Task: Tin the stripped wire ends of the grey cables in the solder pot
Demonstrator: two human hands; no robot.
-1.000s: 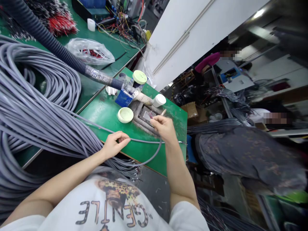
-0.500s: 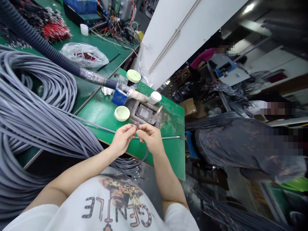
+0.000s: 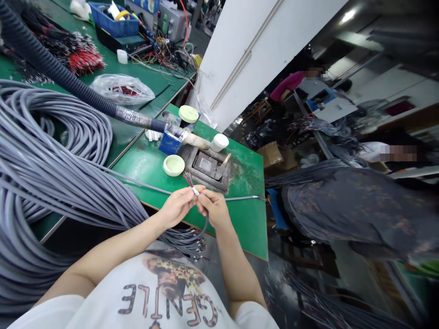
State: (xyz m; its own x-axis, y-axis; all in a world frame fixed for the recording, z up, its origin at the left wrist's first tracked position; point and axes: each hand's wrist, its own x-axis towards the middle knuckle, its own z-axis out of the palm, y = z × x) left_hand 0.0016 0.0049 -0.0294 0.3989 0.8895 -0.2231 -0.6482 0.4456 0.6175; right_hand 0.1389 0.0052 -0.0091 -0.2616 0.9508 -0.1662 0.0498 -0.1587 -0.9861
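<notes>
Both hands meet over the front of the green table. Between the fingers of my left hand (image 3: 179,205) and my right hand (image 3: 214,206) is the end of a grey cable (image 3: 206,224). Its coloured wires (image 3: 188,179) fan out upward, and a white section shows just below them. The cable bends down from under my right hand. Just beyond the wire tips are a pale round tub (image 3: 173,165) and a solder pot (image 3: 206,165) with a flat tool lying on it. Another grey cable (image 3: 240,198) lies across the table behind my hands.
Large coils of grey cable (image 3: 61,109) fill the left side. A corrugated hose (image 3: 89,93) reaches over the bench to a blue block (image 3: 170,142). A white cup (image 3: 219,142) and a lidded container (image 3: 188,114) stand near the pot. A co-worker (image 3: 329,205) is at the right.
The coloured wires, bunched between my fingertips before, now stand free and spread above them. My hands have shifted down the cable end, and a white section has come into view.
</notes>
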